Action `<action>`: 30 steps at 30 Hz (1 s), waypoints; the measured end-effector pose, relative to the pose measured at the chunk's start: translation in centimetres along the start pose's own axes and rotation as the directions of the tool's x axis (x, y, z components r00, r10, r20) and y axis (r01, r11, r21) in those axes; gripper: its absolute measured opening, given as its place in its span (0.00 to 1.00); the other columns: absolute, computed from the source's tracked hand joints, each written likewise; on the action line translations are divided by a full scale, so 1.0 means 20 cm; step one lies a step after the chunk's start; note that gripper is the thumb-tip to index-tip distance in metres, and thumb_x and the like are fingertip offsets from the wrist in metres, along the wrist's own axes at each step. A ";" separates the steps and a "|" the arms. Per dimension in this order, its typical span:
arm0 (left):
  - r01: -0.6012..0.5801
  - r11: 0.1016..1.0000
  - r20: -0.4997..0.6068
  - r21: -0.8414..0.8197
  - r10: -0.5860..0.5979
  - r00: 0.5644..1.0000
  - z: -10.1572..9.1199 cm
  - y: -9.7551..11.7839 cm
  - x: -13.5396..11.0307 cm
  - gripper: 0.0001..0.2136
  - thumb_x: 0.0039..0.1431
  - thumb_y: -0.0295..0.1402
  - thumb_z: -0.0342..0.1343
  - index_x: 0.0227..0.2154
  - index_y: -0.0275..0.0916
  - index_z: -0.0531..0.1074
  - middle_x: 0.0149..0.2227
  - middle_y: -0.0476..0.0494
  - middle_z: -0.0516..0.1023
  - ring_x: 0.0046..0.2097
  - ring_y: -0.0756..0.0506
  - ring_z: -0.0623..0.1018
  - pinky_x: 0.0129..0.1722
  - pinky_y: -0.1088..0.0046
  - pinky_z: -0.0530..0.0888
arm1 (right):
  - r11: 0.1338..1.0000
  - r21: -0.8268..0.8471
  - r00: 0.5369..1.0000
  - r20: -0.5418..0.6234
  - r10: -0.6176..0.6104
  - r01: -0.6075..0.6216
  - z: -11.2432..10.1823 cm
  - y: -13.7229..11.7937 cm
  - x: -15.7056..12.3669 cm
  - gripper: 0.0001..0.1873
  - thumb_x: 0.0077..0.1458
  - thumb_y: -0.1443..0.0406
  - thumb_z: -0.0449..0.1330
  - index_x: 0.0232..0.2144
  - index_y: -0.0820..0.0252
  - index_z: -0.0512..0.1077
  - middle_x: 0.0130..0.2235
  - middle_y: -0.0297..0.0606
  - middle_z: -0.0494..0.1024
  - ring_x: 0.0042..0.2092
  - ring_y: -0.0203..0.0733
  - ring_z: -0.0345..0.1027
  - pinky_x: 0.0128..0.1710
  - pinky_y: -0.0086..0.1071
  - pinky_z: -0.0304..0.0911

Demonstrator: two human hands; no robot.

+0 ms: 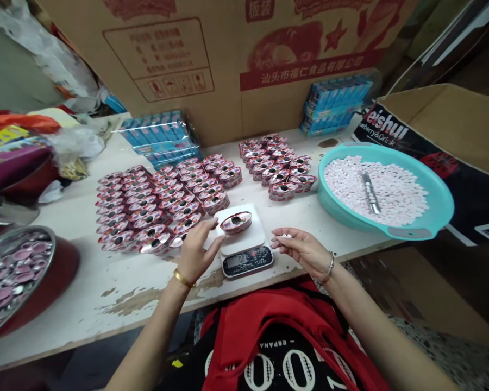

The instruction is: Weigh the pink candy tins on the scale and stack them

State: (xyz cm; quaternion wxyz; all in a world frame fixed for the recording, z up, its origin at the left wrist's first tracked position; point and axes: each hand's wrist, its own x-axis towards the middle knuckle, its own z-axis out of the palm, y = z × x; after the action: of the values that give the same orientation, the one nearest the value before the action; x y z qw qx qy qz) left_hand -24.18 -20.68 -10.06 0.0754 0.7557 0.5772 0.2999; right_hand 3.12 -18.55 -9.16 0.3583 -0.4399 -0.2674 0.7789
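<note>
Steadying tin (236, 222) on scale (244, 243), left hand (195, 254); right hand (303, 251) beside

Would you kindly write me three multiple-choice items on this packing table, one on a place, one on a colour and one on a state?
1. Where does the single tin sit?
A. on the white scale
B. in the basin
C. on the red cloth

2. What colour is the basin that holds the small pale tablets?
A. red
B. teal
C. yellow

3. What is the left hand doing?
A. gripping the metal scoop
B. resting flat on the lap
C. reaching with its fingertips to the tin on the scale

Answers:
1 A, the tin sits on the scale's white plate, above the display.
2 B, its rim and wall are teal.
3 C, its fingers stretch to the tin's left edge, while the scoop lies untouched in the basin and the right hand pinches a few tablets beside the scale.
</note>
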 end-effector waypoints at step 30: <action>0.335 0.940 -0.161 -0.062 -0.341 0.926 0.18 -0.16 -0.64 0.13 0.59 0.34 0.51 0.46 0.39 0.68 0.36 0.43 0.73 0.39 0.47 0.72 0.42 0.68 0.69 | -0.036 -0.918 0.892 0.393 -0.224 0.395 0.52 -0.20 0.33 0.04 0.51 0.74 0.60 0.30 0.64 0.75 0.29 0.35 0.72 0.31 0.33 0.61 0.33 0.27 0.55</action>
State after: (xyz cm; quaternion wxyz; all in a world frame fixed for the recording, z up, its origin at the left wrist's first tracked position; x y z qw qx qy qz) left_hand -26.91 -30.58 -19.26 0.0890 0.6154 0.6980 0.3551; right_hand -7.02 -11.91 -4.63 0.1044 -0.4405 -0.8386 0.3030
